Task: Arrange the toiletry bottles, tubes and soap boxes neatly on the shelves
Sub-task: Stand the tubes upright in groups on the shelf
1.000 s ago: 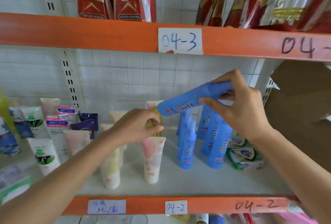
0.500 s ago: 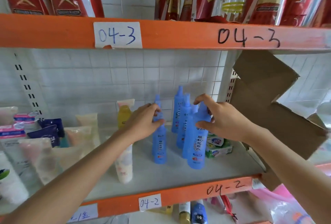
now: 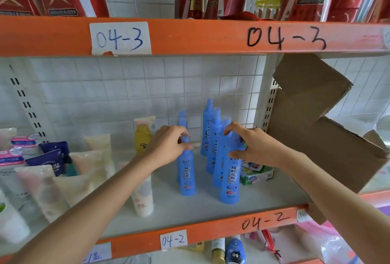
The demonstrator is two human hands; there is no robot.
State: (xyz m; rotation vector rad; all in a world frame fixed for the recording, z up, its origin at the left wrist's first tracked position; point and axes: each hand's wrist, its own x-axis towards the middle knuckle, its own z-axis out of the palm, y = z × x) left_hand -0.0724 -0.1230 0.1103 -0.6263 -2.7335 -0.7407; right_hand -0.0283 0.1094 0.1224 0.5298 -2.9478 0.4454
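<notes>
— Hands first: what do they hold?
— The left hand [image 3: 168,146] pinches the top of a blue bottle [image 3: 187,176]. The right hand [image 3: 253,147] curls round the top of a bigger blue bottle [image 3: 230,179].
— Where are the bottles?
— Standing on the shelf [image 3: 190,211], near the soap boxes [image 3: 256,174].

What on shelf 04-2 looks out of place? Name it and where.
The torn cardboard box wedged at the shelf's right end, flaps splayed, leaning beside the soap boxes. The blue bottles stand upright.

left hand [image 3: 168,145] — fingers curled, pinching | right hand [image 3: 251,147] — fingers arched, gripping | both forearms extended forward
</notes>
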